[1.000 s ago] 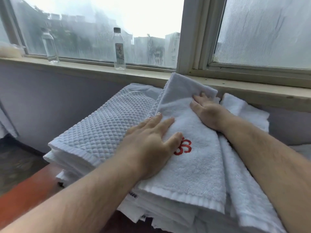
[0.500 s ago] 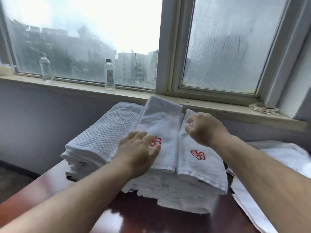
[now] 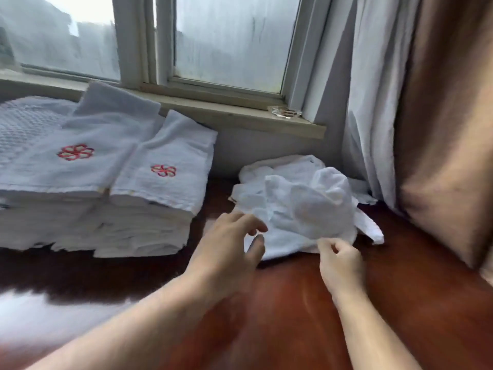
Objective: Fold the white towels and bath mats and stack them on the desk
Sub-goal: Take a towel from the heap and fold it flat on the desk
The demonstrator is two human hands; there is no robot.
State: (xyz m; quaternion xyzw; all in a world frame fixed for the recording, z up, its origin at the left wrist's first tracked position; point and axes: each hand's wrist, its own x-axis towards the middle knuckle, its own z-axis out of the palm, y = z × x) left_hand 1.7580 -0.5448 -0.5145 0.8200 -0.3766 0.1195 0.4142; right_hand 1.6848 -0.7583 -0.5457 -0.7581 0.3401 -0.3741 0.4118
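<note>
A crumpled white towel (image 3: 301, 206) lies in a heap on the red-brown desk (image 3: 293, 303), close to the curtain. My left hand (image 3: 232, 249) hovers at the heap's near left edge, thumb and fingers apart around a fold. At the towel's near edge my right hand (image 3: 340, 263) has its fingers curled, and the fingertips meet the cloth; whether they pinch it is unclear. On the left, a stack of folded white towels (image 3: 138, 209) stands with two red-flower towels on top. A folded waffle-textured bath mat (image 3: 24, 124) lies at the stack's far left.
The window sill (image 3: 240, 116) runs behind the desk with a glass ashtray (image 3: 285, 112) on it. A white sheer curtain (image 3: 373, 102) and a brown drape (image 3: 448, 129) hang at the right, reaching down to the desk edge.
Both hands left the folded stack and moved right to the crumpled towel. My view swung right, so the bottles on the sill are out of sight.
</note>
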